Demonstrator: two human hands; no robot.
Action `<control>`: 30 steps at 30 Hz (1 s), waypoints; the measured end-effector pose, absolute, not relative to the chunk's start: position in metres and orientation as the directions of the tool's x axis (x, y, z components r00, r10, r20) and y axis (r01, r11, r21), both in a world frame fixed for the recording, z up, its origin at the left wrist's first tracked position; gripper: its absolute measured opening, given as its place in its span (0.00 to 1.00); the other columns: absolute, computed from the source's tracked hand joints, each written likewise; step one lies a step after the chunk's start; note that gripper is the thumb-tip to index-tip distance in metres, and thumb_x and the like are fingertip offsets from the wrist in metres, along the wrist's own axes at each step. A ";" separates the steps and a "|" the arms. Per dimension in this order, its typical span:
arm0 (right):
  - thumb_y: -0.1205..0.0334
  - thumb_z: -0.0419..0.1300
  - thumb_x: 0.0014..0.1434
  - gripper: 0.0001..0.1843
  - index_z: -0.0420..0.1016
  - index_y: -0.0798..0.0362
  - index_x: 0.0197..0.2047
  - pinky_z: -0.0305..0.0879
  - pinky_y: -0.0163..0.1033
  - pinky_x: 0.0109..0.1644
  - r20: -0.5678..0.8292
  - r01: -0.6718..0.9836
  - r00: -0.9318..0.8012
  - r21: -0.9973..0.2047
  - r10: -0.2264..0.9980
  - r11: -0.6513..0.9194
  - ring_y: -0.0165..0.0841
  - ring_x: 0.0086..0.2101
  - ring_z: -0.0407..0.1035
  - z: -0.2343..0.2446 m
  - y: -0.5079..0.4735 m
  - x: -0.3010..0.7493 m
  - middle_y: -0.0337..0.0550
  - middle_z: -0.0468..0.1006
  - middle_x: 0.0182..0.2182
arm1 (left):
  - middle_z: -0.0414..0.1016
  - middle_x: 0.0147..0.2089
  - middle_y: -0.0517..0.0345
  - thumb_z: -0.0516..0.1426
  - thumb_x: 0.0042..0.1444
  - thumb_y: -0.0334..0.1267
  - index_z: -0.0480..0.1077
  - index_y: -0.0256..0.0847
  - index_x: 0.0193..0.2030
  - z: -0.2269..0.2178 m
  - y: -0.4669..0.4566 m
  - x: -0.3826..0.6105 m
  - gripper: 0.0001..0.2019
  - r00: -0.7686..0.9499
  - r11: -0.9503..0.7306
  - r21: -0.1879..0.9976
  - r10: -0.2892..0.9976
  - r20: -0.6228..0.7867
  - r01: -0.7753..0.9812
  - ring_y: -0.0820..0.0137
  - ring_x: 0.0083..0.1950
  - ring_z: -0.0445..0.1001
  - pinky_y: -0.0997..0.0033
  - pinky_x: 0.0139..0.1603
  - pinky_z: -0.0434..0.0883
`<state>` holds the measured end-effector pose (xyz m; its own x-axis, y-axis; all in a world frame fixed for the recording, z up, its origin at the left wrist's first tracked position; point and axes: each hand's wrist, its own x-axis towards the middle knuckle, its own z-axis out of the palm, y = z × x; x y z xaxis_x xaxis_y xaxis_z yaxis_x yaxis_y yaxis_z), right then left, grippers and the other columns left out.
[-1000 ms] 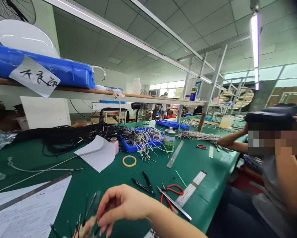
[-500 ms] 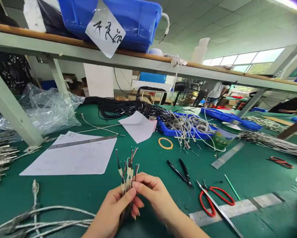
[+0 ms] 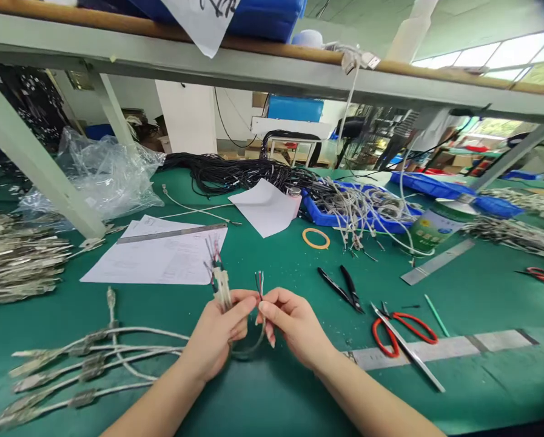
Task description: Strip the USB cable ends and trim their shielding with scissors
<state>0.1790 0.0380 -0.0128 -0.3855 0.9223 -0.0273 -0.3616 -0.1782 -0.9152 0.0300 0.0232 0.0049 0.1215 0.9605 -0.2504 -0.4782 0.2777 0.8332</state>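
Beige cable bundle [image 3: 223,291], one: above the near middle of the green tabletop [image 3: 281,394], leaning slightly left, left hand [image 3: 217,331] closed around it; fine wires fan from its top, partly blurred. Single cable end [image 3: 260,285], red, white and dark wires: just right of the bundle, pinched by thumb and finger of the right hand [image 3: 294,318]; grey cable loops below, between the hands.

Likely faults: thin wires bending or breaking, if the pinch twists hard; bundle splaying, if the left grip slackens; wires tangling, if the single end is brought across the others.

Near left: loose pale cables [image 3: 94,366], crossing. Beyond: paper sheets [image 3: 162,261], metal ruler [image 3: 171,233] on top. Right: black cutters [image 3: 356,301]; red-handled scissors [image 3: 435,338], a silver pointed tool [image 3: 417,359] across them, scale strip [image 3: 449,349] beneath.

Edges and room: shelf [image 3: 253,67] overhanging the far side; near edge visible only at lower right. Bare green between the forearms and ahead of the hands; leftward sweeps limited by the loose cables, rightward by the tools.
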 end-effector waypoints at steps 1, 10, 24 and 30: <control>0.51 0.72 0.51 0.20 0.69 0.56 0.30 0.62 0.27 0.19 -0.031 -0.362 -0.394 -0.914 0.919 -0.186 0.21 0.17 0.64 -0.013 0.038 0.179 0.36 0.76 0.22 | 0.55 0.15 0.71 0.73 0.36 0.49 0.76 0.33 0.30 0.005 0.023 0.031 0.22 0.122 0.278 0.839 0.960 -0.251 -0.468 0.84 0.17 0.47 0.79 0.19 0.45; 0.48 0.70 0.52 0.21 0.70 0.57 0.30 0.63 0.27 0.19 -0.081 -0.310 -0.472 -0.917 0.878 -0.252 0.21 0.17 0.64 -0.015 0.033 0.179 0.36 0.74 0.22 | 0.60 0.17 0.68 0.73 0.39 0.43 0.73 0.34 0.25 0.003 0.023 0.028 0.17 0.137 0.272 0.857 0.962 -0.235 -0.437 0.84 0.18 0.51 0.78 0.21 0.46; 0.50 0.68 0.56 0.19 0.69 0.57 0.34 0.69 0.28 0.24 -0.130 -0.253 -0.514 -0.922 0.848 -0.294 0.22 0.19 0.69 -0.018 0.027 0.178 0.38 0.77 0.27 | 0.56 0.15 0.71 0.68 0.45 0.43 0.71 0.36 0.26 0.003 0.021 0.027 0.14 0.078 0.267 0.863 0.963 -0.259 -0.429 0.83 0.19 0.50 0.77 0.22 0.47; 0.50 0.68 0.57 0.19 0.68 0.57 0.35 0.69 0.28 0.25 -0.177 -0.209 -0.554 -0.916 0.813 -0.342 0.21 0.20 0.70 -0.018 0.026 0.176 0.38 0.78 0.27 | 0.61 0.16 0.70 0.66 0.46 0.41 0.72 0.36 0.29 0.009 0.020 0.028 0.11 0.002 0.252 0.863 0.960 -0.279 -0.438 0.84 0.17 0.50 0.81 0.19 0.52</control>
<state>0.1756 0.0255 -0.0179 -0.5540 0.8134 -0.1773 -0.2093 -0.3422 -0.9160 0.0285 0.0198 0.0095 0.0020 0.9603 -0.2789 -0.4382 0.2515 0.8630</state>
